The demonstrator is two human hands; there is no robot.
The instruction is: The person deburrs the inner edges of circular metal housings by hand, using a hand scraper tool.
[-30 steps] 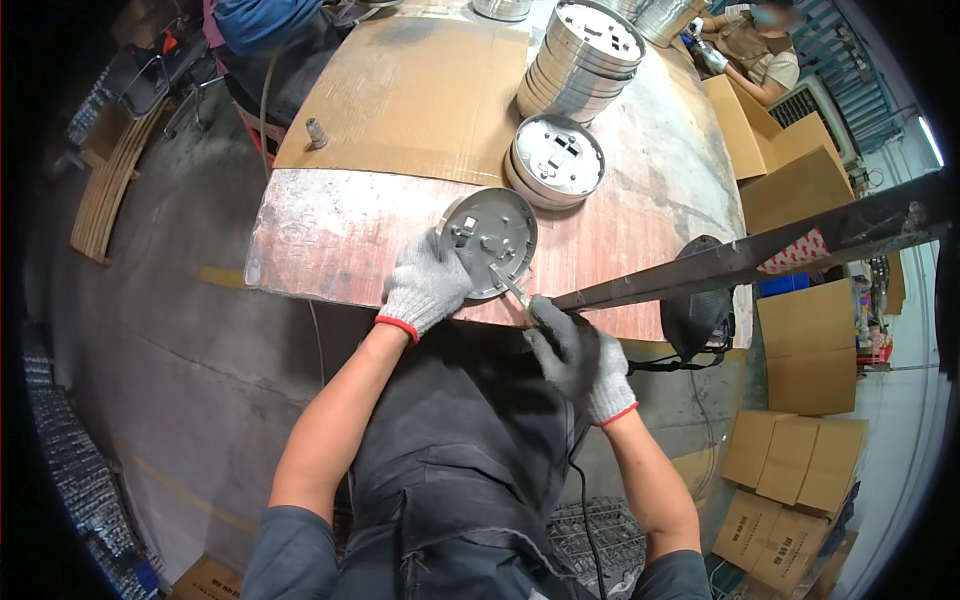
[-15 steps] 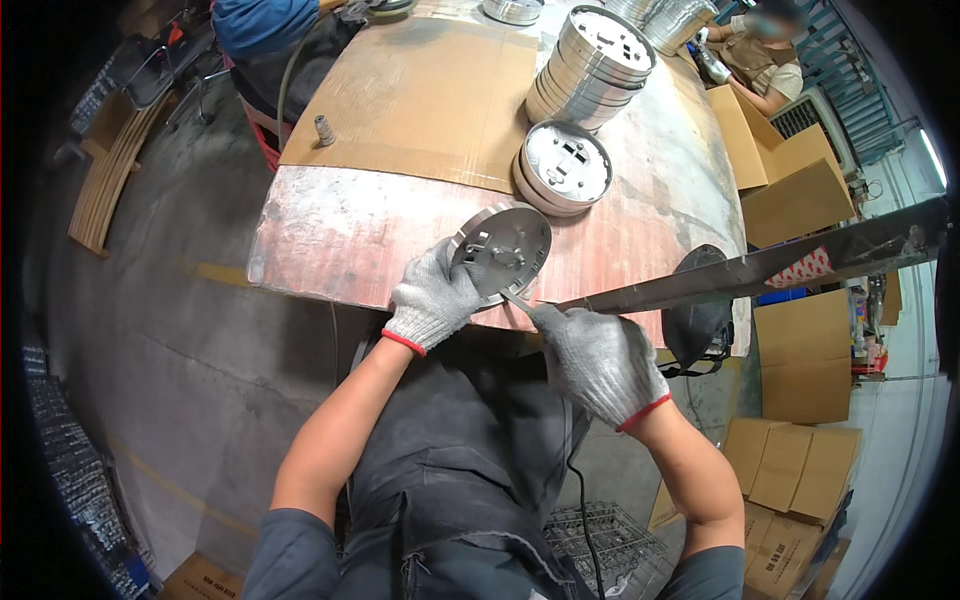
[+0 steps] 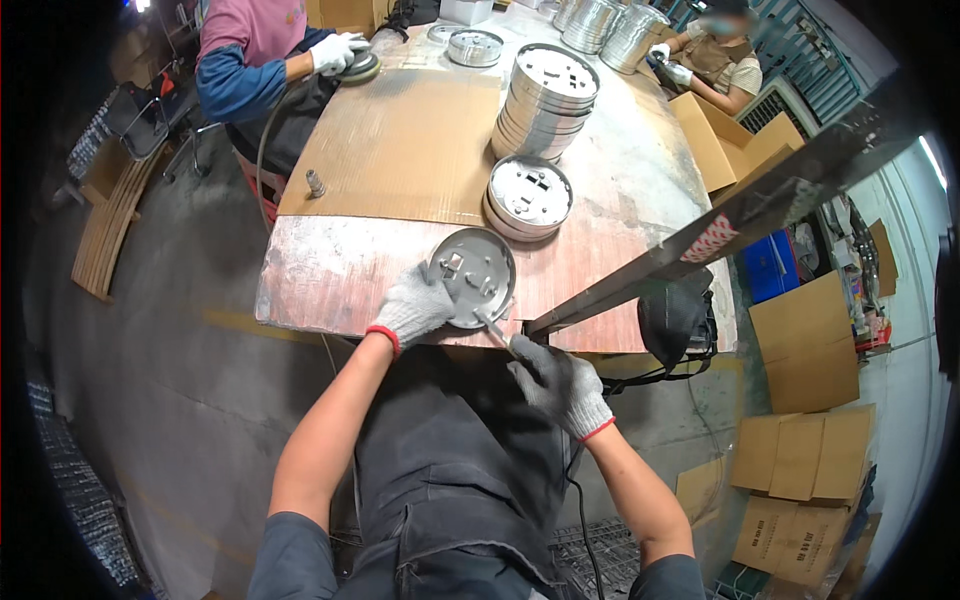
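Observation:
A round, dish-like grey metal part (image 3: 487, 262) with a raised rim, small openings and bosses is tilted toward me at the table's near edge. My left hand (image 3: 415, 303), in a grey-white knitted glove with a red cuff, grips it by its left rim. In my right hand (image 3: 562, 388), gloved alike, is a slim metal tool (image 3: 495, 328), its handle hidden by the fingers. The tool's tip meets the lower rim of the part. Just beyond lies a short stack of similar round parts (image 3: 528, 192), with a taller stack (image 3: 545, 95) behind it.
A dark metal bar (image 3: 690, 235) slants up from the table edge at right, beside a black bag-like item (image 3: 672, 322). A small metal fitting (image 3: 315, 183) stands on the cardboard sheet (image 3: 400, 150). Co-workers sit at far left, holding a round sander (image 3: 358, 68), and far right.
The metal part has turned to show its inner face more fully, and the tool remains at its lower rim. My view has shifted, bringing more of the left co-worker into sight.

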